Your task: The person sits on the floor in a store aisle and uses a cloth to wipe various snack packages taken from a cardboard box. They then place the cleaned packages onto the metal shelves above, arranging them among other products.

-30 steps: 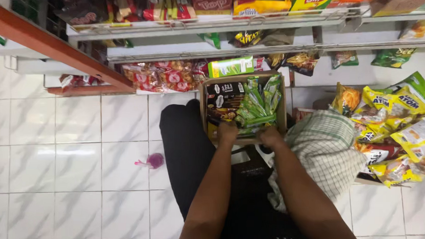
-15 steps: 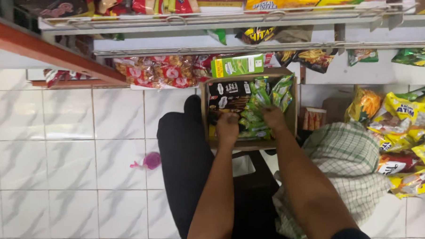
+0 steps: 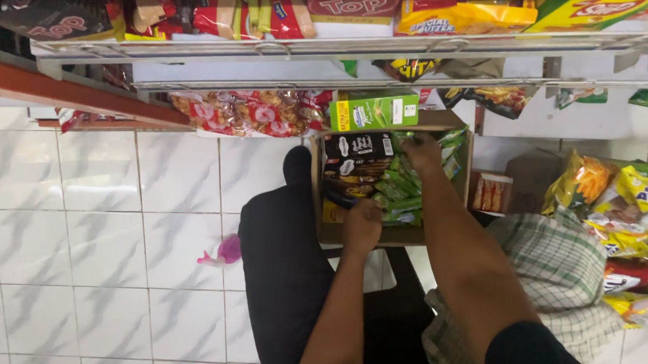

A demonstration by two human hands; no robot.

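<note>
- Cardboard box [image 3: 358, 235], centre of frame, resting on the person's lap; holds green snack packets [image 3: 399, 192] and dark packets [image 3: 355, 161].
- Left hand [image 3: 363, 226]: forearm rising from bottom centre, fingers curled at the box's near edge; grip cannot be told.
- Right hand [image 3: 423, 148]: arm extended, fingers down among green packets at the far end; closure unclear.

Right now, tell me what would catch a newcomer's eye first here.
A cardboard box of green snack packets sits mid-frame, with the left hand at its near edge and the right hand among the packets. Bright yellow snack bags crowd the right, and a small pink object lies on the white tile floor.
</note>
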